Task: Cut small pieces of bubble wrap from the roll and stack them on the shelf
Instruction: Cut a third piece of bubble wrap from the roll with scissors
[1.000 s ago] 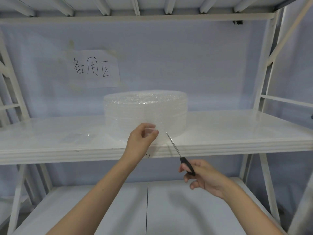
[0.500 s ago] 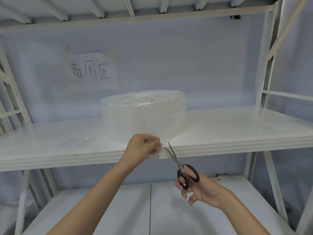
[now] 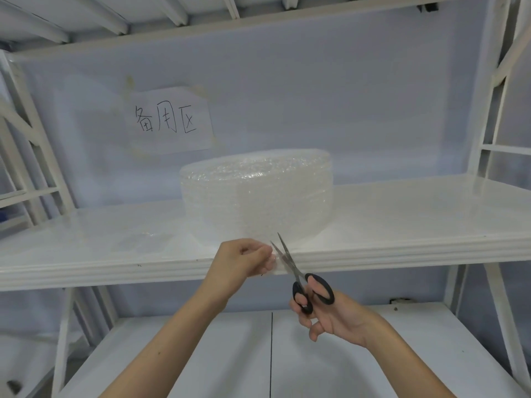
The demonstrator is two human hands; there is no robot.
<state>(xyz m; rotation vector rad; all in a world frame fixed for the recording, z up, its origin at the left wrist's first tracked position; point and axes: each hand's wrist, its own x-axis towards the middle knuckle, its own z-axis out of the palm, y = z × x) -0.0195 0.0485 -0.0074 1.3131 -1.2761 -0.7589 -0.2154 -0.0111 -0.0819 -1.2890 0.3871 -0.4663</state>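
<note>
A clear bubble wrap roll (image 3: 255, 193) lies flat on the white middle shelf (image 3: 402, 219). Its loose end hangs over the shelf's front edge, pinched by my left hand (image 3: 242, 261). My right hand (image 3: 327, 314) holds black-handled scissors (image 3: 298, 275) just right of my left fingers. The blades are slightly apart, pointing up and left, at the edge of the loose sheet. A faint flat piece of cut bubble wrap (image 3: 140, 242) rests on the shelf to the left of the roll.
A paper sign (image 3: 169, 122) with handwritten characters is taped to the back wall above the roll. White frame uprights (image 3: 485, 116) stand at both sides. A lower white shelf (image 3: 201, 354) lies beneath my arms, an upper one overhead.
My right hand turned the scissors from a one-finger hold into a full grip and brought the blades up to the loose sheet. My left hand pulled the sheet down over the shelf edge.
</note>
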